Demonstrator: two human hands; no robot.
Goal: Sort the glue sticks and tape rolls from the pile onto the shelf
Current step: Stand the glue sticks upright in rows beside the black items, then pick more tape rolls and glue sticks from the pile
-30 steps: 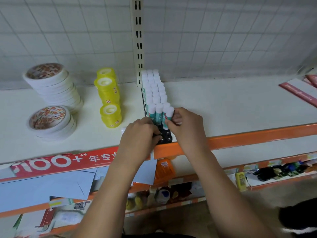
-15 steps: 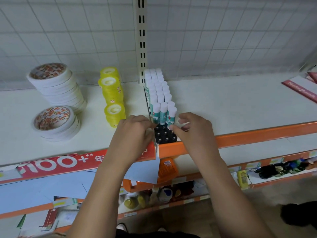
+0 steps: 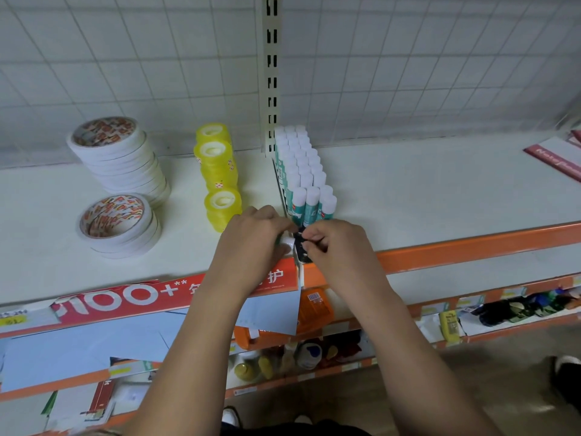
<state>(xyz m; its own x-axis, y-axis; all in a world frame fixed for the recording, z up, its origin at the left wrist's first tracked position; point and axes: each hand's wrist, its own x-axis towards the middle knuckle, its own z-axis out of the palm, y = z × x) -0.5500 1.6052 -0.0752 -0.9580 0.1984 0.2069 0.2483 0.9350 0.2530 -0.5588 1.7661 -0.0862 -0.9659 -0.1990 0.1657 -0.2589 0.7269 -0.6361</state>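
Observation:
Glue sticks (image 3: pixel 298 171) with white caps and teal bodies stand in tight rows on the white shelf (image 3: pixel 424 190), their front row in a black holder tray (image 3: pixel 302 258) at the shelf's edge. My left hand (image 3: pixel 251 240) is closed around one glue stick (image 3: pixel 286 241) lying sideways, its white cap poking out to the right. My right hand (image 3: pixel 336 247) has its fingertips pinched together just over the black tray, right of that cap; what they pinch is unclear. Yellow tape rolls (image 3: pixel 217 171) and white tape stacks (image 3: pixel 118 158) stand to the left.
A lower white tape stack (image 3: pixel 118 226) sits near the front left. A slotted upright post (image 3: pixel 271 73) and wire grid back the shelf. An orange rail (image 3: pixel 471 247) edges it, with a red sign (image 3: pixel 125 300) on the left. Lower shelves hold mixed goods.
Both hands have dropped from the front glue sticks to the black tray at the edge. My left hand now holds a glue stick sideways, and my right fingertips have pinched together.

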